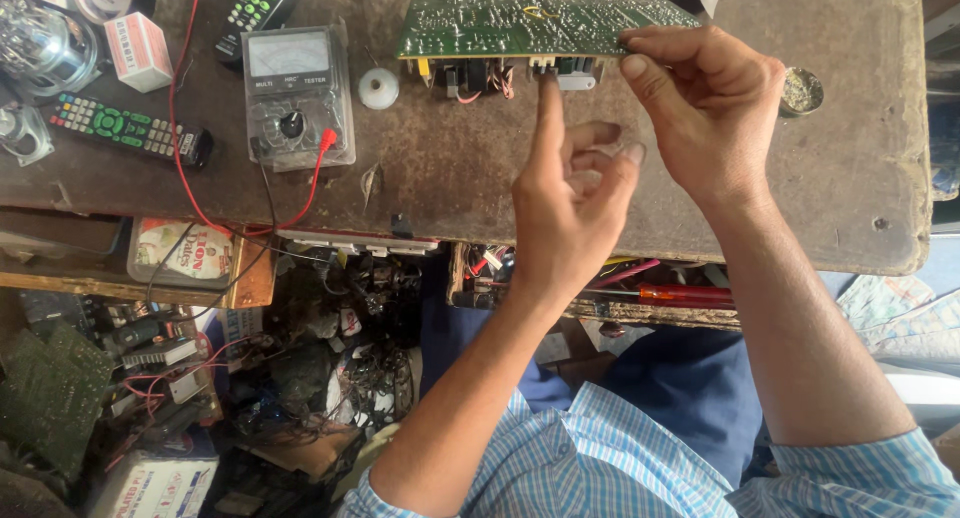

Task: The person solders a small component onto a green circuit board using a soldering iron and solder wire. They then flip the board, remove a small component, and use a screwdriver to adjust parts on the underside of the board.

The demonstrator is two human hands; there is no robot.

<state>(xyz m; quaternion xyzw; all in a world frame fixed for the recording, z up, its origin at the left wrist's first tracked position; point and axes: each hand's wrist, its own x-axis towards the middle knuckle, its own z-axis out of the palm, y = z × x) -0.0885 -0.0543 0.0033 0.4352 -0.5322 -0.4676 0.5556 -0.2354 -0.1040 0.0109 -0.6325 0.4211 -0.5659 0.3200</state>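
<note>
Workbench (800, 208): worn brown top, cluttered at its left end.
Circuit board (530, 23): green, held tilted on edge above the bench's far side, solder side up, components hanging beneath.
Right hand (705, 98): closed in a pinch on the board's right edge.
Left hand (570, 203): empty, other fingers loosely curled, forefinger touching a white connector (578, 78).
Multimeter (298, 96): analog, left of the board, red lead plugged in.
Risk: held by a single edge, the board may twist or slip if the forefinger pushes hard.
</note>
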